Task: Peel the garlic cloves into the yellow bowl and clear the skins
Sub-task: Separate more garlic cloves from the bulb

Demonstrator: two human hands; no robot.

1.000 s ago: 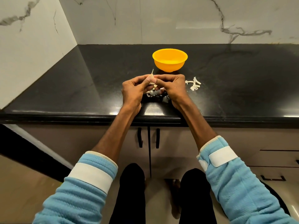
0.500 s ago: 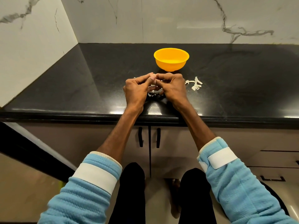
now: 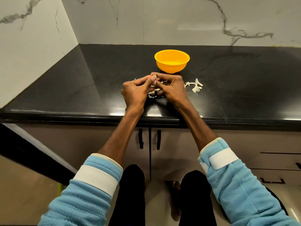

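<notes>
Scene: A person at a black kitchen surface (image 3: 84,82) works a garlic clove (image 3: 157,89) between both hands, just in front of the yellow bowl (image 3: 171,62).
Left hand: The left hand (image 3: 135,92) is curled round the clove, thumb and fingers (image 3: 146,79) pinching near its top, where a wisp of skin sticks up.
Right hand: The right hand (image 3: 175,90) grips the same clove from the other side, fingertips meeting the left thumb. Most of the clove is hidden between them.
Bowl: Upright on the surface, just beyond the hands. From this angle it cannot be told whether it holds any cloves.
Skins: A loose heap of skins (image 3: 194,85) lies beside the right hand, and smaller scraps (image 3: 151,95) lie under both hands.
Step in hand: Apparently stripping the papery skin from this clove.
Doing it well: One hand should probably steady the clove while the other peels from the tip in long strips. The hands are best kept low so the flakes fall onto the scraps already there. Once bare, the clove goes forward into the bowl, not onto the skins.
</notes>
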